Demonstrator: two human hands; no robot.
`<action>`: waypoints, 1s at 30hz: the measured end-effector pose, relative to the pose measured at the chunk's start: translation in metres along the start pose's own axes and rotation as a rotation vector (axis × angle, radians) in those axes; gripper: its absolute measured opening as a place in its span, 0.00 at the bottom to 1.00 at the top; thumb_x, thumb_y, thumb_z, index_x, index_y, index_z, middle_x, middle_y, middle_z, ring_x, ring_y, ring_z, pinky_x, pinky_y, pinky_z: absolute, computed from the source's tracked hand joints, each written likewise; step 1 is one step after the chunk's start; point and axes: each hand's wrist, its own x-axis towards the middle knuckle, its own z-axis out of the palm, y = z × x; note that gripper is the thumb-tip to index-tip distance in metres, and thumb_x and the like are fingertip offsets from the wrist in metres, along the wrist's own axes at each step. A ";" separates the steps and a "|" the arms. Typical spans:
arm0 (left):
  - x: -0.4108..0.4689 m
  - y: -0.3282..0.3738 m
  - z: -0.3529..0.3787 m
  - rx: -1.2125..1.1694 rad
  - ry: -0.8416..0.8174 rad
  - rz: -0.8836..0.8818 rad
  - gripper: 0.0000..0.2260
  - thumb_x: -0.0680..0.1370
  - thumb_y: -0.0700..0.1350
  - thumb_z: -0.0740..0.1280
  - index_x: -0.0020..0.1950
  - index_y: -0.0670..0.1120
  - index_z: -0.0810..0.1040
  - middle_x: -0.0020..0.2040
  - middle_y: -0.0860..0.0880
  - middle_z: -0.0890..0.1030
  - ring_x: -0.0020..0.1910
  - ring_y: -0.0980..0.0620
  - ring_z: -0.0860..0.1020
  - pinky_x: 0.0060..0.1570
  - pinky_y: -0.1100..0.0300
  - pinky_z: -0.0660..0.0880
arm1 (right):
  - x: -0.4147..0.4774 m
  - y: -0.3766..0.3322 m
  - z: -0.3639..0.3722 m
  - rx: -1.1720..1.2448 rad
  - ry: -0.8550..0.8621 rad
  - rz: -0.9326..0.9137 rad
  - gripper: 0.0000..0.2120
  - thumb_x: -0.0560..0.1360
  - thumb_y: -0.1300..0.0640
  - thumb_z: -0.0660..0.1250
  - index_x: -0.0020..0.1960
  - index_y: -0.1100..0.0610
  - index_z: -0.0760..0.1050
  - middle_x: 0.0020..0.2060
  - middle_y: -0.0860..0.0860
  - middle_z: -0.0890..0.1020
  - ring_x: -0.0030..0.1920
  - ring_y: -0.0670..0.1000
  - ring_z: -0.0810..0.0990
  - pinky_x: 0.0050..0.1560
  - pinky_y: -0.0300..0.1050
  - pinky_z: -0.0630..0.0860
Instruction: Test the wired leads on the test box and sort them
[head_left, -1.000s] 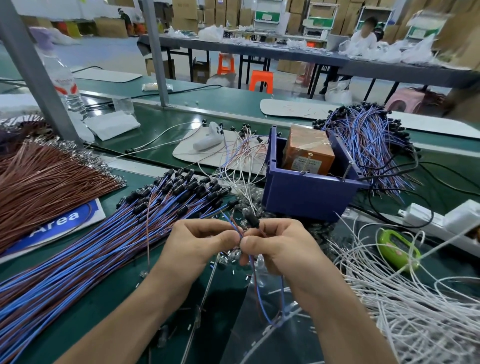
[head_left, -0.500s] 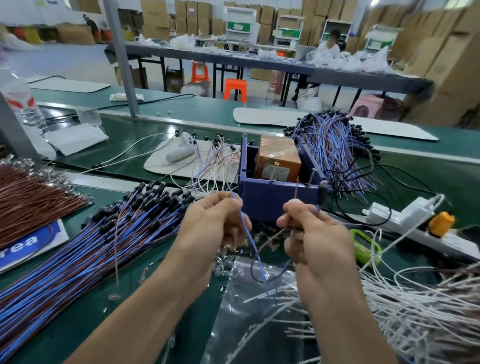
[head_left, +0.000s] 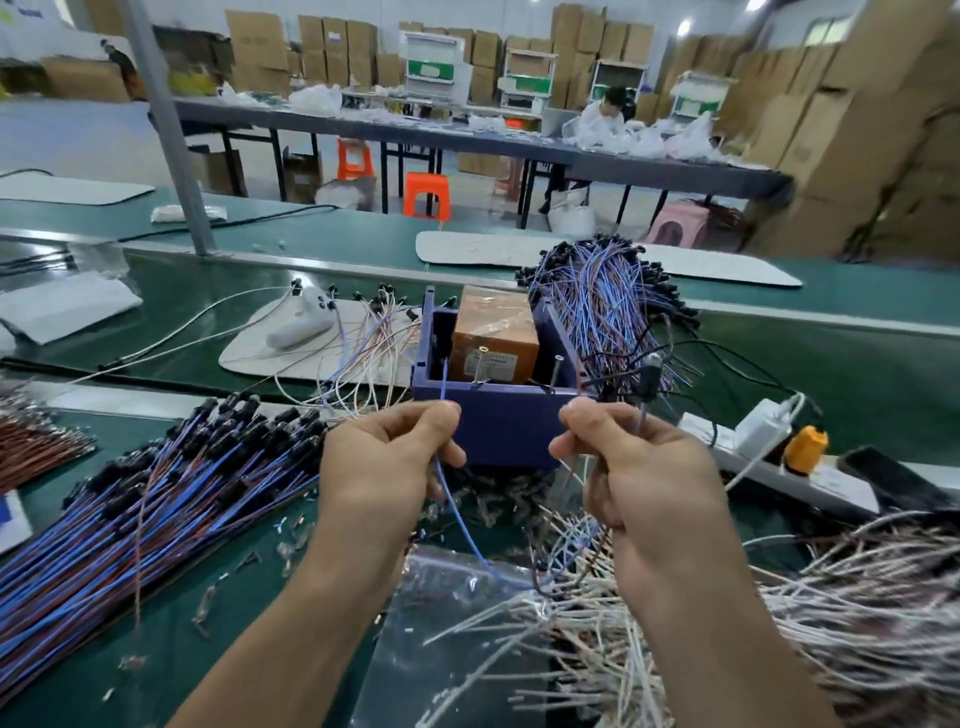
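Head view is showing me the green worktop (head_left: 831, 364) stretching wide, with a big pile of blue-and-brown leads (head_left: 130, 519) lying to my left and a white wire heap (head_left: 831, 613) to my right. The purple test box (head_left: 498, 421) is sitting in the middle, just beyond both hands, with a bundle of like leads (head_left: 602, 306) resting against its far right side. My left hand (head_left: 384, 467) is pinching one end of a single lead (head_left: 460, 519), whose blue tip is pointing up in front of the box. My right hand (head_left: 649, 478) is pinching the other end, with the black cap (head_left: 648, 382) standing above the fingers. The lead is sagging in a loop between them. As I judge it, I should be gripping each end close to its tip, steering the ends onto the metal pins (head_left: 557, 370) standing in the box, and lifting the loop away from the heap.
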 end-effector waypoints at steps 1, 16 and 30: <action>-0.001 -0.002 -0.001 0.053 0.012 0.023 0.09 0.78 0.44 0.74 0.38 0.45 0.86 0.30 0.46 0.84 0.20 0.55 0.70 0.24 0.65 0.73 | 0.004 0.007 0.001 -0.016 0.020 -0.007 0.09 0.77 0.57 0.73 0.39 0.58 0.83 0.32 0.57 0.85 0.19 0.43 0.59 0.19 0.33 0.60; 0.005 -0.014 0.001 0.215 -0.134 -0.066 0.17 0.81 0.36 0.67 0.42 0.56 0.88 0.37 0.46 0.86 0.26 0.54 0.75 0.31 0.65 0.76 | 0.038 0.048 0.007 0.314 0.125 -0.092 0.13 0.78 0.65 0.68 0.36 0.60 0.83 0.28 0.57 0.78 0.23 0.46 0.66 0.22 0.35 0.61; 0.007 -0.028 0.004 0.134 0.020 0.028 0.11 0.78 0.46 0.74 0.36 0.54 0.86 0.33 0.45 0.85 0.21 0.54 0.73 0.27 0.64 0.75 | 0.046 0.065 0.007 0.307 0.125 -0.003 0.12 0.77 0.62 0.72 0.35 0.60 0.82 0.26 0.55 0.78 0.22 0.46 0.64 0.21 0.35 0.61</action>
